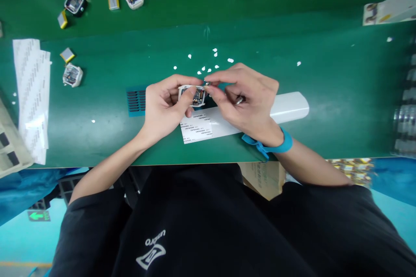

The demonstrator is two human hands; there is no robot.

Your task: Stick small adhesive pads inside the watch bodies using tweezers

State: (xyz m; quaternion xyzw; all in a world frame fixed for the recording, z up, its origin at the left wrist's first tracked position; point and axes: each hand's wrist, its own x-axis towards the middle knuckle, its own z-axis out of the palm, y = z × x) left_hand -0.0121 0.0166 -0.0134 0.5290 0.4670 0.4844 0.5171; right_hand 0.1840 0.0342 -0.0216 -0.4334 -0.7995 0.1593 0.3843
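My left hand is closed around a white watch case, its thumb across the open side where a circuit board shows. Beside the case's right edge, the thumb and forefinger of my right hand pinch together at a tiny piece, too small to name. The shiny end of a metal tool sticks out between the curled fingers of that hand; its kind is hidden. Under the right hand lies a white strip of backing paper, printed at its left end. A blue wristband circles my right wrist.
Small white dots lie scattered beyond my hands. A blue slotted sheet is left of my left hand. Open watch cases with yellow-edged batteries lie farther off. Printed paper sheets are at left, a white box at right.
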